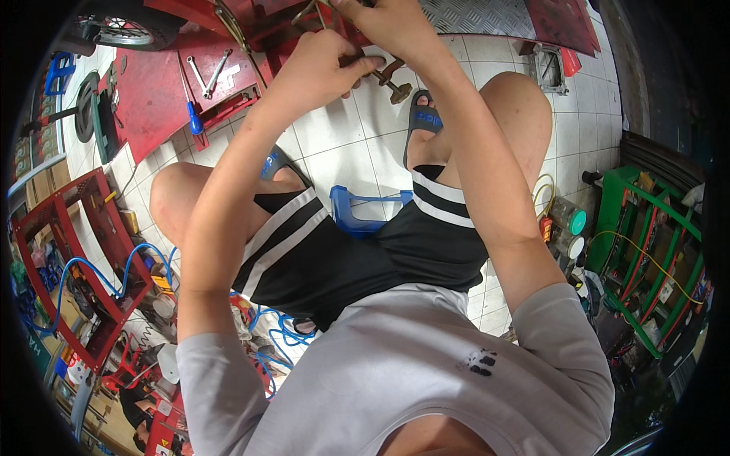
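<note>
At the top edge of the view, my left hand (327,67) is closed around a dark, brownish metal rod with a flat, flared end (398,93), its thumb lying along the rod. What the rod joins is hidden behind my fingers. My right hand (386,23) is just beyond and to the right, partly cut off by the picture's edge. Its fingers are bent close to a thin bent metal bar (323,14); what they pinch, if anything, I cannot make out. Red metal framework (277,34) stands right behind both hands.
On the red platform (148,91) at left lie two wrenches (218,74) and a blue-handled screwdriver (195,120). A spoked wheel (125,32) is beyond them. A blue stool (353,220) sits beneath me. Blue hose (285,330) coils at lower left; a green rack (646,251) stands right.
</note>
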`<act>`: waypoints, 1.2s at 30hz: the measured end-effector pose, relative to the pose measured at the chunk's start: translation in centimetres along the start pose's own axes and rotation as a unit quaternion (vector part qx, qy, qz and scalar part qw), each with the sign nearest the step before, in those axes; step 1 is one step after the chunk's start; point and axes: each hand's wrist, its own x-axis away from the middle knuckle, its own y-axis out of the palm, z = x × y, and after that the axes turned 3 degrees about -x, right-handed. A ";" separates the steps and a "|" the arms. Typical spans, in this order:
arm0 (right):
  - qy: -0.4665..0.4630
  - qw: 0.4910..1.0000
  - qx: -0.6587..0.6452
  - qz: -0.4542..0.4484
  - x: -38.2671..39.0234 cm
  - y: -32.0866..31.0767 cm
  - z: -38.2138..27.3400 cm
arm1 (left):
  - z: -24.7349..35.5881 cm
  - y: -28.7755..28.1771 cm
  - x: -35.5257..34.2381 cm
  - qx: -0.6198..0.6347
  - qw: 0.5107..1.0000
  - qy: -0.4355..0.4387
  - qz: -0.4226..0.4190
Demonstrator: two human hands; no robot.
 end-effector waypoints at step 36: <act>-0.013 1.000 0.014 -0.014 -0.2 0.5 0.2 | 0.2 0.2 1.0 -0.100 0.986 0.113 0.070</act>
